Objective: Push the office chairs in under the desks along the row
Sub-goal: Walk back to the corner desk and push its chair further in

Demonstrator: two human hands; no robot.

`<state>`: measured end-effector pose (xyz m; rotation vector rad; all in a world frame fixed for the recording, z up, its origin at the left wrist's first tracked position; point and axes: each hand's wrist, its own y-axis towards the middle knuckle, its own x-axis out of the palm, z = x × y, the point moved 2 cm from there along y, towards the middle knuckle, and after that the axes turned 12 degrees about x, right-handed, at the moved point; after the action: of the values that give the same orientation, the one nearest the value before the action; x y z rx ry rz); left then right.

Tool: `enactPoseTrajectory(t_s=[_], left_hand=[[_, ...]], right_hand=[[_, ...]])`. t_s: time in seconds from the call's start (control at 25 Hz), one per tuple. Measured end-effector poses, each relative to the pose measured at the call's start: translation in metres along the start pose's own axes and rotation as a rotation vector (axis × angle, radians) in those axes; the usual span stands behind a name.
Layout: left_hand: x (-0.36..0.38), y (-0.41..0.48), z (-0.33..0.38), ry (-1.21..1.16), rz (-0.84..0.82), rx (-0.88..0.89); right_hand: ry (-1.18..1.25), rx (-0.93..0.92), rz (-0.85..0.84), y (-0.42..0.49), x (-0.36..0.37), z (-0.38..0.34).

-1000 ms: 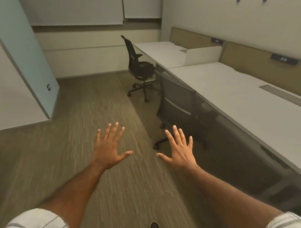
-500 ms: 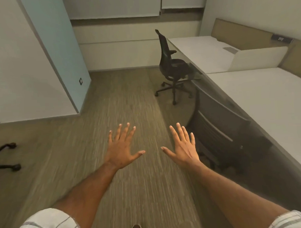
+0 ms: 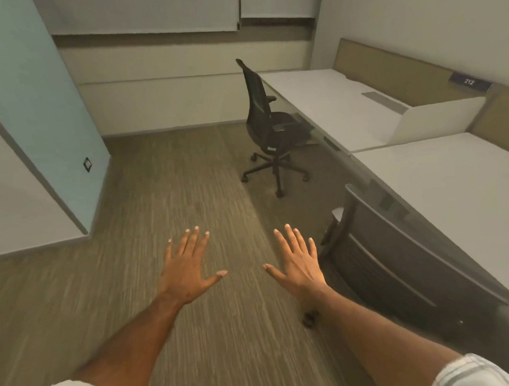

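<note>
Between chairs, both hands free

Left hand (image 3: pixel 189 270) and right hand (image 3: pixel 300 265): grip apart, empty. Near grey chair (image 3: pixel 400 262) sits tucked under the worktop (image 3: pixel 449 180); black chair (image 3: pixel 269 126) beyond stands out, likely needing a push on its backrest.

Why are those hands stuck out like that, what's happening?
A person is tidying office chairs along a row of desks. Both the left hand and right hand are open and touch nothing. The near chair sits close against its desk. The far black chair stands out from its desk, not pushed in.
</note>
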<state>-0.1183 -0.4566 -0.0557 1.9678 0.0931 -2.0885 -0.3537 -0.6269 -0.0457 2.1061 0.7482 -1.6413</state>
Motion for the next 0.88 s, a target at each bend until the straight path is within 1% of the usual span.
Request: enactPoseTrajectory(t_s=[0.16,0.28,0.36,0.56,0.68,0.8,0.88], left_hand=[[-0.004,0.096,-0.059,0.007,0.039,0.024],[0.013,0.170,-0.091,-0.009,-0.001,0.015],[0.029,0.217,-0.112,-0.023,-0.012,0.001],[0.051,0.337,-0.163,-0.025,-0.079,-0.003],[0.046,0.410,-0.198,-0.039,-0.008,-0.035],[0.043,0.470,-0.240,-0.029,0.002,-0.046],[0.052,0.511,-0.274,-0.030,-0.012,-0.059]], right_hand=[[0.012,0.041,0.015,0.099,-0.006,-0.019],[0.012,0.087,-0.027,0.173,0.008,-0.009],[0.004,0.106,-0.083,0.225,0.019,0.000],[0.075,0.130,-0.111,0.356,0.020,0.009],[0.100,0.125,-0.083,0.438,0.003,0.011],[0.122,0.132,-0.054,0.512,-0.005,0.001],[0.123,0.128,-0.064,0.561,-0.002,-0.009]])
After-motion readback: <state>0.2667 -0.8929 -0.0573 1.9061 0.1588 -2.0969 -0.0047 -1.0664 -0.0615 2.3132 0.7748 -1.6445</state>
